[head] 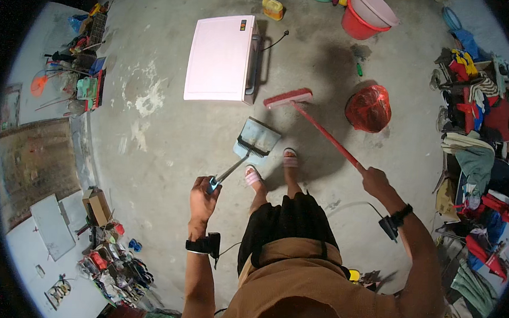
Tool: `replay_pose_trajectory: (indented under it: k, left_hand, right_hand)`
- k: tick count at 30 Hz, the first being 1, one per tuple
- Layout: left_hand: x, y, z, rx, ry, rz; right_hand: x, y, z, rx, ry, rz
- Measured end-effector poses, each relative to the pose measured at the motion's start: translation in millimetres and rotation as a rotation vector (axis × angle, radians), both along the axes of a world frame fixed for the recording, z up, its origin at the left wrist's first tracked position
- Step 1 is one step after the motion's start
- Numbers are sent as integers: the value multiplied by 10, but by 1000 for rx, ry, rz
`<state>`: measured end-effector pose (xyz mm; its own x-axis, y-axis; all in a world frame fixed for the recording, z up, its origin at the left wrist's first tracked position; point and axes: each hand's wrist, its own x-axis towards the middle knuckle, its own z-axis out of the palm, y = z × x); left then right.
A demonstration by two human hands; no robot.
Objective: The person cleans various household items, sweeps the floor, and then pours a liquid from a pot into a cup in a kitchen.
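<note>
My left hand (204, 198) is closed around the blue-ended handle of a long-handled dustpan (257, 138). Its pan, light blue with a black comb-like strip, lies on the concrete floor just in front of my feet. My right hand (376, 181) grips the red handle of a push broom (288, 98), whose red-bristled head rests on the floor beyond the dustpan. Broom head and pan are apart. A pale pink cabinet-like appliance (221, 58) stands just left of the broom head. Right of the broom handle sits a red plastic bag (368, 109).
A yellow jug (272, 8), a red bucket (360, 24) and a green object (359, 70) are on the floor ahead. A black power cord (275, 42) lies beside the appliance. Piled clothes (474, 157) line the right side; clutter (117, 266) stands at the lower left.
</note>
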<state>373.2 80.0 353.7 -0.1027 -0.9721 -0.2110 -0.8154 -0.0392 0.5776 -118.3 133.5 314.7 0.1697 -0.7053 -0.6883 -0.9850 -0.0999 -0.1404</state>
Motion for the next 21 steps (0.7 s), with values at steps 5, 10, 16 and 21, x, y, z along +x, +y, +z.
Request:
replay_pose_trajectory:
  k: [5,10,16,21]
  left_hand:
    - [121,-52,-46,10,-40,-80]
    - [-2,-204,23,32,8,-111]
    - [-11,-227,-14,37,-16,-131]
    - [87,-156,7,31,-11,-94]
  right_hand:
    - [-109,180,258,-15,8,-145]
    - [-102,-305,-325,-220,-87,-225]
    - [644,-1196,-1177,-374,-152,-80]
    - [726,-366,-1007,-434,-179,188]
